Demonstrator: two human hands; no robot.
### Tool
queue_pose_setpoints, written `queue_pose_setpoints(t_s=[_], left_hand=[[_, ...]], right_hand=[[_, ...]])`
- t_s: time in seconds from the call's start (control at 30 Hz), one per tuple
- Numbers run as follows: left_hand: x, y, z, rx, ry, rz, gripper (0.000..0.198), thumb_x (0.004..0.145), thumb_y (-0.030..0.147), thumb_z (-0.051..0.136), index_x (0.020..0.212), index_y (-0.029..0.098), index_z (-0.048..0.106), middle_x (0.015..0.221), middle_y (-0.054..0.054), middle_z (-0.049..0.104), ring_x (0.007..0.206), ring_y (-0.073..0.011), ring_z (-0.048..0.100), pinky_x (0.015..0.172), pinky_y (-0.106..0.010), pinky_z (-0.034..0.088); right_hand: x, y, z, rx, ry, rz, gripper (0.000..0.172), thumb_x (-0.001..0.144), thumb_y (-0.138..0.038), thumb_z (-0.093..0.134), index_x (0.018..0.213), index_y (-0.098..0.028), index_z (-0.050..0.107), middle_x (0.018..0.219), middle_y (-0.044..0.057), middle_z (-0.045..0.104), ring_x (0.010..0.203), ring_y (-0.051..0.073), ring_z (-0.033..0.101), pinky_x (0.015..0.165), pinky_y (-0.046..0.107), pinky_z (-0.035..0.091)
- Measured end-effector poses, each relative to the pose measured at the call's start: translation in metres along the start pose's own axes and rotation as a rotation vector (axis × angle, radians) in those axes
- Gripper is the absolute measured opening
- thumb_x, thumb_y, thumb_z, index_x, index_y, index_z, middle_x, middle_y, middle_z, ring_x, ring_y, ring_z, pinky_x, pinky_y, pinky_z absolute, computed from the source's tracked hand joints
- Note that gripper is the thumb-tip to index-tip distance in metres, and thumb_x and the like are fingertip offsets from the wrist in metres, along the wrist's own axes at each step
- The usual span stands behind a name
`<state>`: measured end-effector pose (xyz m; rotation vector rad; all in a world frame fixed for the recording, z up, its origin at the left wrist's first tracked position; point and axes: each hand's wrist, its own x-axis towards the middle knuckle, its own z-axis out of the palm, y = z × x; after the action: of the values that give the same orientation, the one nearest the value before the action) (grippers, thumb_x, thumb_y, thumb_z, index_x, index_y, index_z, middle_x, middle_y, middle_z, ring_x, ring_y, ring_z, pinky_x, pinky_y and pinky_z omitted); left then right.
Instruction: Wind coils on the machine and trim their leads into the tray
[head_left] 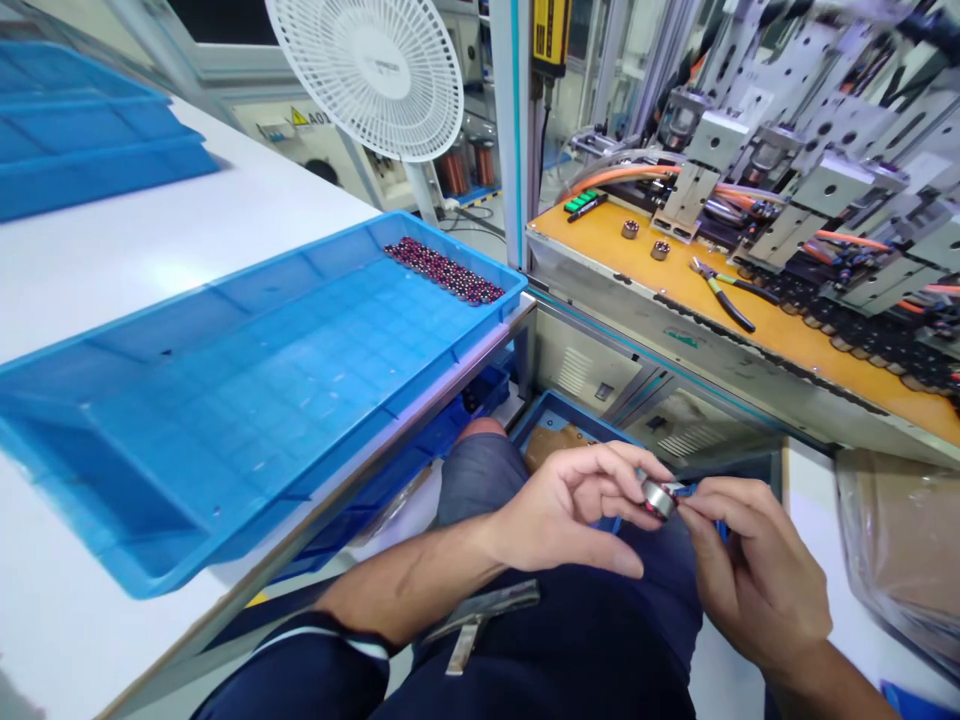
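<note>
Over my lap, my left hand (574, 505) pinches a small round metal part (658, 497) with a dark red winding. My right hand (754, 565) is closed too, its fingertips pressed on the same part from the right, where a thin blue bit shows. A metal tool (480, 615) lies on my lap below the left forearm. On the white table to my left sits a large blue tray (225, 380) with a row of similar dark red parts (444, 270) in its far corner.
A white fan (371, 70) stands behind the tray. To the right, an orange machine bench (750, 310) carries pliers (724, 290), two small parts (645, 238) and clamps with orange cables. A blue bin (559, 420) sits by my knee. Another blue tray (67, 130) lies far left.
</note>
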<state>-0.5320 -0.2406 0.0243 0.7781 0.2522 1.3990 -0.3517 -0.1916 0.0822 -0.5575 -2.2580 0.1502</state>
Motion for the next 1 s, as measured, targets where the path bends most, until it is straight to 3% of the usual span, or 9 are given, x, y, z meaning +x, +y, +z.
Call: queue_pose_setpoints(t_s=[0.1, 0.17, 0.23, 0.3, 0.4, 0.6, 0.77, 0.9, 1.0], left_hand=[[0.000, 0.000, 0.000, -0.113, 0.008, 0.055, 0.038, 0.060, 0.007, 0.089, 0.083, 0.017, 0.060, 0.103, -0.003, 0.073, 0.115, -0.0227, 0.066, 0.101, -0.040, 0.049], [0.002, 0.000, 0.000, -0.144, 0.051, 0.000, 0.041, 0.062, 0.023, 0.091, 0.090, 0.018, 0.061, 0.100, -0.005, 0.074, 0.120, -0.0251, 0.063, 0.102, -0.040, 0.047], [0.003, -0.001, -0.001, -0.078, 0.057, -0.128, 0.047, 0.067, 0.042, 0.087, 0.099, 0.015, 0.064, 0.098, -0.008, 0.074, 0.102, -0.0202, 0.070, 0.089, -0.030, 0.051], [0.004, -0.001, -0.002, 0.011, -0.022, -0.290, 0.051, 0.075, 0.056, 0.075, 0.096, 0.011, 0.065, 0.080, -0.007, 0.072, 0.070, -0.0127, 0.068, 0.067, -0.022, 0.049], [0.003, -0.001, -0.004, 0.068, -0.104, -0.356, 0.045, 0.081, 0.056, 0.069, 0.091, 0.013, 0.060, 0.058, 0.000, 0.065, 0.049, -0.0093, 0.059, 0.052, -0.019, 0.041], [-0.001, 0.002, -0.001, 0.061, -0.008, -0.136, 0.030, 0.086, 0.030, 0.072, 0.100, 0.018, 0.049, 0.082, -0.002, 0.071, 0.067, -0.0129, 0.072, 0.058, -0.018, 0.051], [-0.002, 0.006, 0.002, 0.026, 0.073, 0.033, 0.038, 0.066, 0.011, 0.085, 0.079, 0.015, 0.050, 0.108, -0.005, 0.066, 0.096, -0.0204, 0.073, 0.084, -0.034, 0.058], [0.001, 0.006, 0.001, -0.101, 0.104, 0.068, 0.044, 0.060, 0.024, 0.092, 0.078, 0.017, 0.053, 0.089, -0.002, 0.071, 0.114, -0.0249, 0.067, 0.099, -0.040, 0.050], [0.005, 0.004, 0.000, -0.043, 0.042, -0.138, 0.044, 0.073, 0.050, 0.081, 0.092, 0.014, 0.063, 0.090, -0.006, 0.072, 0.095, -0.0180, 0.071, 0.084, -0.027, 0.053]], right_hand=[[0.004, 0.000, -0.005, 0.010, -0.016, -0.043, 0.013, 0.089, -0.008, 0.058, 0.096, -0.018, 0.059, 0.081, 0.003, 0.064, 0.070, 0.012, 0.065, 0.062, 0.022, 0.054], [0.007, 0.001, -0.008, 0.019, -0.046, -0.120, 0.010, 0.092, -0.010, 0.056, 0.094, -0.019, 0.059, 0.078, 0.002, 0.065, 0.068, 0.012, 0.066, 0.063, 0.023, 0.056], [0.009, 0.001, -0.010, 0.034, -0.083, -0.183, 0.010, 0.095, -0.012, 0.053, 0.092, -0.020, 0.059, 0.075, 0.001, 0.066, 0.065, 0.012, 0.066, 0.063, 0.024, 0.057], [0.011, 0.001, -0.011, 0.054, -0.111, -0.205, 0.012, 0.096, -0.012, 0.052, 0.093, -0.021, 0.059, 0.073, 0.000, 0.067, 0.062, 0.012, 0.066, 0.061, 0.025, 0.057], [0.013, -0.001, -0.012, 0.059, -0.108, -0.196, 0.012, 0.094, -0.012, 0.054, 0.096, -0.022, 0.060, 0.073, 0.000, 0.067, 0.063, 0.014, 0.067, 0.061, 0.026, 0.057], [0.015, -0.005, -0.007, -0.014, -0.031, -0.161, 0.011, 0.092, -0.012, 0.058, 0.098, -0.019, 0.062, 0.076, 0.003, 0.066, 0.064, 0.014, 0.066, 0.060, 0.024, 0.056], [0.014, -0.005, -0.005, 0.037, -0.028, -0.058, 0.016, 0.088, -0.006, 0.060, 0.099, -0.018, 0.061, 0.080, 0.003, 0.064, 0.068, 0.013, 0.065, 0.061, 0.022, 0.054], [0.017, -0.004, -0.006, 0.112, -0.058, -0.130, 0.011, 0.090, -0.007, 0.057, 0.095, -0.016, 0.060, 0.078, 0.003, 0.065, 0.067, 0.012, 0.065, 0.063, 0.021, 0.054], [0.020, -0.004, -0.007, 0.136, -0.071, -0.187, 0.011, 0.093, -0.009, 0.055, 0.094, -0.019, 0.060, 0.075, 0.001, 0.066, 0.063, 0.012, 0.066, 0.061, 0.023, 0.055]])
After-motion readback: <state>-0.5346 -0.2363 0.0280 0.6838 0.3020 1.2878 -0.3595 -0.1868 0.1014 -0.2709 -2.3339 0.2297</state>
